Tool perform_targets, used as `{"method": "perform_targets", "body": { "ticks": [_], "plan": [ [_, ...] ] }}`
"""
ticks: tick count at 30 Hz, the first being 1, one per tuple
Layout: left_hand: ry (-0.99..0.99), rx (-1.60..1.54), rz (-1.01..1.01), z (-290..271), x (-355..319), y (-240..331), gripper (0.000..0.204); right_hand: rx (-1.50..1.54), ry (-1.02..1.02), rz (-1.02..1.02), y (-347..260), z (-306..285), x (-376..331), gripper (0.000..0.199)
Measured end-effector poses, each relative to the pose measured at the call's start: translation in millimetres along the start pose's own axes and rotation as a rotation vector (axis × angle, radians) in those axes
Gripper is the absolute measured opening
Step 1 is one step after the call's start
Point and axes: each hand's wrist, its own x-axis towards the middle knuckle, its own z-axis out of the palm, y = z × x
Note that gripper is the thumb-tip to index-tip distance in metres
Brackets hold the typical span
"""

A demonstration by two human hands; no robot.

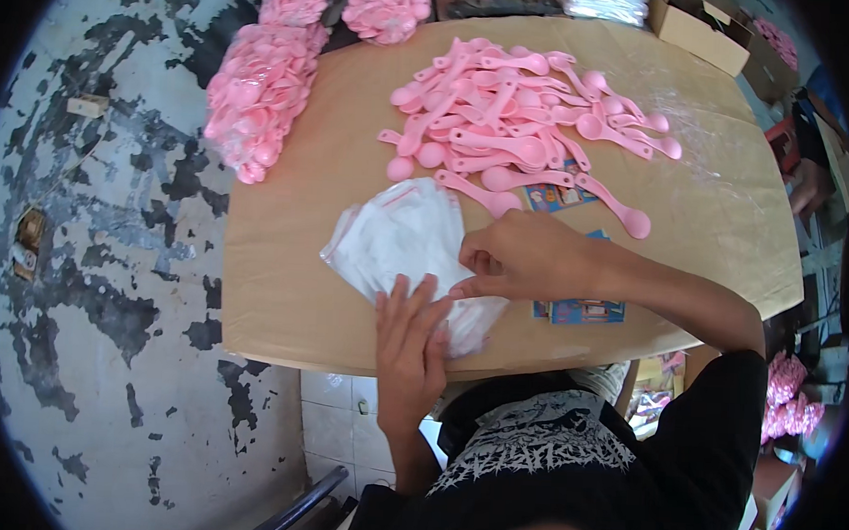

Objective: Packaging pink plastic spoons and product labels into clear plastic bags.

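A stack of clear zip bags point(398, 231) with reddish seal lines lies on the brown-covered table in front of me. My left hand point(411, 345) rests on the stack's near edge, its fingers stretched out flat. At the right side of the stack my right hand point(515, 259) is closed, thumb and curled fingers at a bag's edge; the pinch itself is partly hidden. Behind it spreads a heap of pink measuring spoons point(507, 108). Blue printed cards point(588, 312) lie partly under my right forearm, and another blue card point(560, 197) is beneath the spoons.
Bulging bags of pink spoons point(261, 97) stand at the table's left edge. An open cardboard box point(705, 31) and a bundle of clear plastic point(606, 3) are at the back. A peeling wall point(112, 251) rises on the left. Another person's hand point(809, 187) shows at far right.
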Motion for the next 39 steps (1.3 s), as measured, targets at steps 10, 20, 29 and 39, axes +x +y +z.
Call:
{"method": "perform_targets", "body": {
  "ticks": [10, 20, 29, 39],
  "plan": [
    [0.177, -0.040, -0.046, 2.3, -8.2, -5.5, 0.025, 0.095, 0.023, -0.080, 16.6, -1.3, 12.8, 0.024],
    [0.119, -0.482, -0.094, 11.5, 4.7, 42.5, 0.047, 0.448, 0.277, -0.110, 6.7, -41.1, -62.9, 0.014],
    [0.188, -1.461, -0.457, 44.6, 64.2, 79.6, 0.042, -0.269, 0.541, -0.210, 70.5, -29.0, -88.9, 0.020],
    [0.497, -1.371, -0.330, 63.1, 79.6, 72.9, 0.031, 0.254, 0.473, -0.019, 78.4, -32.3, -95.9, 0.016]
  ]
}}
